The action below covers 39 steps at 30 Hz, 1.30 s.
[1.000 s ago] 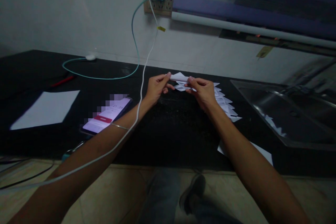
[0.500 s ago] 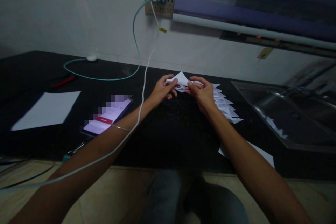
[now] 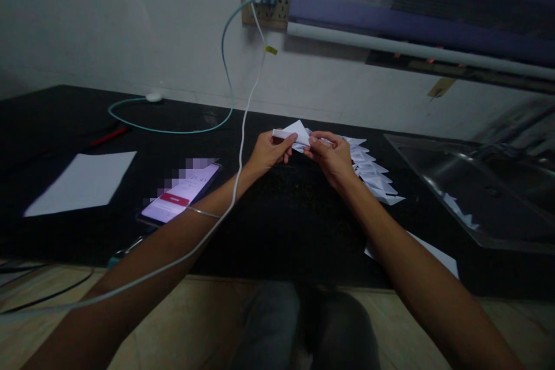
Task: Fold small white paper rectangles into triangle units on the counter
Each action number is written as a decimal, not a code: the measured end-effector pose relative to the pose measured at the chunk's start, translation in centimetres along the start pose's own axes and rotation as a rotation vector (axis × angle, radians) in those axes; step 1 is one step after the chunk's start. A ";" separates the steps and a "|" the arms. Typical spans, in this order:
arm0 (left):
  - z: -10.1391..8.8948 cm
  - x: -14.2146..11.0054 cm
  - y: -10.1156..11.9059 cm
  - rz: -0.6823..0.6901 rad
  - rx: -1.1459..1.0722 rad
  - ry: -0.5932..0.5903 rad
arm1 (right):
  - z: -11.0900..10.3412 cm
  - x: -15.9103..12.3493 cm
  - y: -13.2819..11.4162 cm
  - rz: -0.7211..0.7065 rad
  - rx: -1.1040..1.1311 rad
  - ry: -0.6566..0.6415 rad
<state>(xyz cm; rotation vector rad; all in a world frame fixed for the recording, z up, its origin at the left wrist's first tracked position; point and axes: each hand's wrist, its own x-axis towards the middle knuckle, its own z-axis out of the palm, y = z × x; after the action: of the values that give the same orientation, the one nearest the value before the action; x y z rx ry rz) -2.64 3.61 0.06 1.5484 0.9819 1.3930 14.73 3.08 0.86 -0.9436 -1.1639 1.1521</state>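
Both of my hands meet over the black counter (image 3: 281, 219), pinching a small folded white paper piece (image 3: 293, 133). My left hand (image 3: 269, 152) grips its left end with thumb and fingers closed. My right hand (image 3: 330, 156) pinches the right side of the same piece. Just behind and to the right of my right hand lies a row of several folded white paper triangles (image 3: 373, 176) on the counter.
A lit phone (image 3: 180, 193) lies left of my arm, and a white sheet (image 3: 82, 182) lies further left. A white cable (image 3: 243, 127) and a teal cable (image 3: 173, 127) run from the wall socket (image 3: 263, 6). A steel sink (image 3: 477, 191) is at right. Another sheet (image 3: 433, 251) lies at the counter edge.
The folded piece has been turned and raised into a peak between my fingers. Both hands have drawn a little closer together; the view shifted slightly.
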 end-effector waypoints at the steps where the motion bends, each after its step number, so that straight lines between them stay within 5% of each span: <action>1: 0.0 0.0 0.1 0.005 0.010 0.012 | 0.1 -0.1 -0.1 0.011 0.011 -0.012; 18: 0.0 -0.3 0.5 0.142 0.134 0.036 | 0.6 -0.6 0.8 0.059 -0.031 -0.156; 28: -0.2 -0.2 -0.3 0.050 0.023 -0.001 | 0.8 -0.7 0.6 0.147 -0.019 -0.145; 39: -0.7 -0.4 -0.3 0.207 0.260 0.150 | 1.2 -1.2 0.5 0.169 -0.006 -0.172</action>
<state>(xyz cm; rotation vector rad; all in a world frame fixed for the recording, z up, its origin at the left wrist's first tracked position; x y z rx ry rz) -3.39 3.43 -0.31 1.7982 1.1577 1.5933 13.43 1.94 0.31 -0.9771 -1.2427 1.3885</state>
